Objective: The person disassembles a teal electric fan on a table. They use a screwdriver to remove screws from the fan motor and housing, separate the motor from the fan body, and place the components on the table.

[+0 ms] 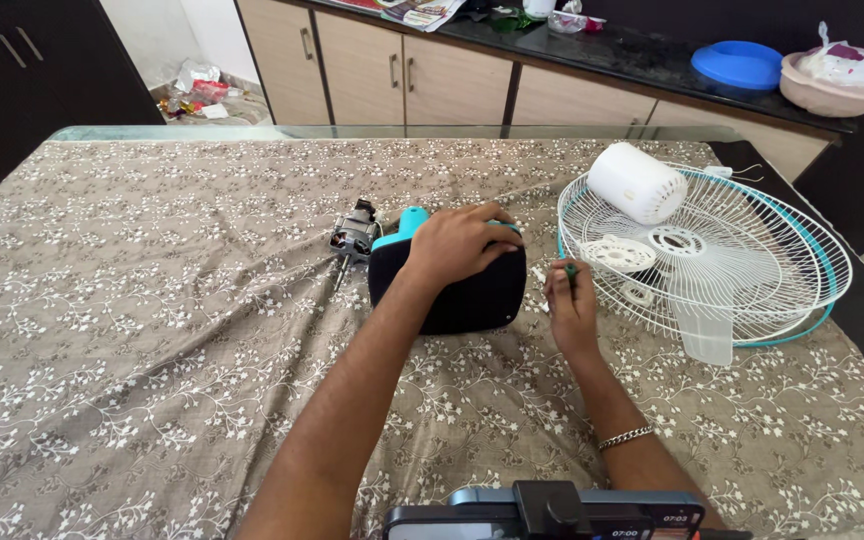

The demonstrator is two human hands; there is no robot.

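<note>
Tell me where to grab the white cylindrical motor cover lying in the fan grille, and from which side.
Probably best to grip the white cylindrical cover across its ribbed round body, coming down from above. It lies on its side on the wire fan grille, so its curved wall faces up, clear of the loose fan blade nearer the person.

A phone screen (642, 525) shows at the bottom edge; crumpled red and silvery wrappers (195, 92) litter the far floor.
</note>
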